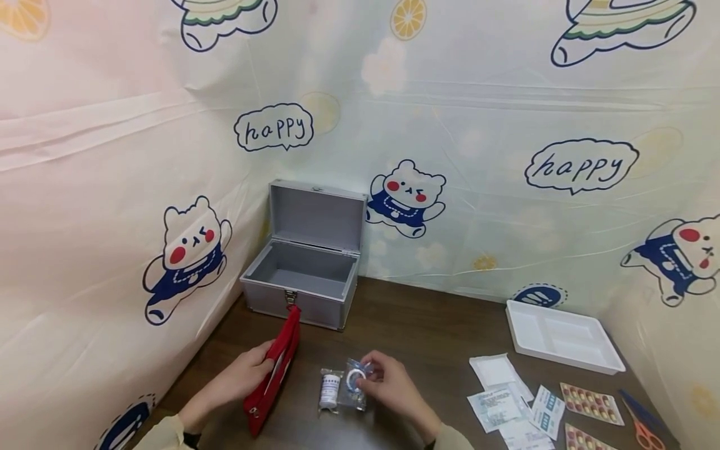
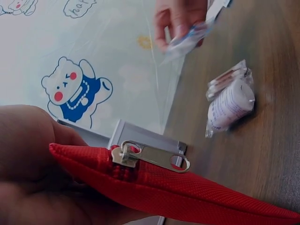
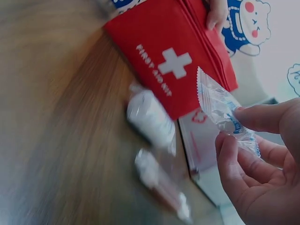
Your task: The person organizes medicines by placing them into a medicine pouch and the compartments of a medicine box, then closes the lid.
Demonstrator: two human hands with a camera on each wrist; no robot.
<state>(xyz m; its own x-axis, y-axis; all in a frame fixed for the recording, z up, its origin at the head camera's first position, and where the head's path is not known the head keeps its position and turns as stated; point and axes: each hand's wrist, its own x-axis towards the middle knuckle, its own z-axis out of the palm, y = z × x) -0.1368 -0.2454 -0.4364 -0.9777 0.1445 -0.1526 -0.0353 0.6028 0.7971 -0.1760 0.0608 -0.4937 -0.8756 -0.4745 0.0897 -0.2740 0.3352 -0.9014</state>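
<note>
My left hand (image 1: 251,374) grips a red zippered first aid pouch (image 3: 161,54) by its edge, tilted upright over the table. A silver zip pull (image 2: 157,157) shows at the pouch's end in the left wrist view. Between thumb and fingers, my right hand (image 1: 390,382) pinches a small clear plastic packet (image 3: 222,110) with blue print; a white ring, like a roll of tape, shows inside it from the head view. On the table near the pouch lies a white bandage roll (image 1: 329,389) in clear wrap. Beside it is a wrapped bundle of brownish sticks (image 2: 228,80).
An open silver case (image 1: 315,306) stands at the back left, lid raised. To the right are a white divided tray (image 1: 562,359), several paper packets (image 1: 497,406), pill blister packs (image 1: 592,404) and orange-handled scissors (image 1: 647,431). Printed curtains (image 1: 478,237) enclose the table.
</note>
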